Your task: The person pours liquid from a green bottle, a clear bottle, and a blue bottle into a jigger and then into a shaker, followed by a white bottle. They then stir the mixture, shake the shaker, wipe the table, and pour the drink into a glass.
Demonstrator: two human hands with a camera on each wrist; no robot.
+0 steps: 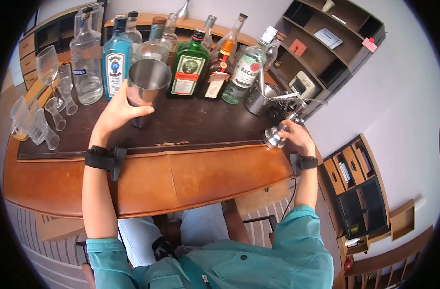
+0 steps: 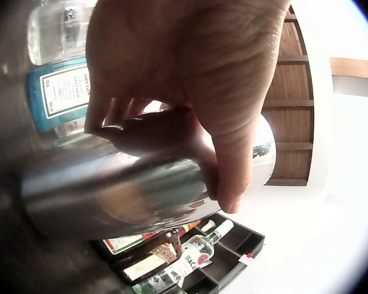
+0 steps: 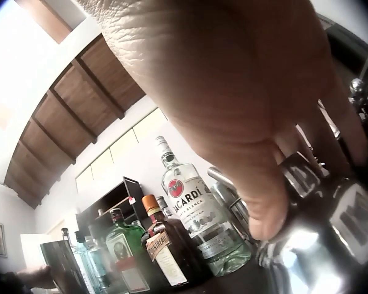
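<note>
My left hand point(image 1: 119, 110) grips a tall metal shaker tin point(image 1: 150, 85) from its left side, thumb across the near wall. The tin's wide open mouth faces up, in front of the bottles. In the left wrist view the tin's shiny side point(image 2: 110, 196) fills the middle, under the palm. At the right end of the table, my right hand point(image 1: 298, 136) holds a domed metal shaker lid point(image 1: 274, 138) by its narrow upper part. The right wrist view shows the thumb against this lid point(image 3: 313, 263); the other fingers are partly hidden behind it.
Behind the tin stand a blue gin bottle point(image 1: 117, 62), a green bottle point(image 1: 187, 67), a brown bottle point(image 1: 217, 74) and a Bacardi bottle point(image 1: 244, 72). Several glasses point(image 1: 51, 115) stand at left. A metal cup point(image 1: 258, 100) with bar tools is near my right hand.
</note>
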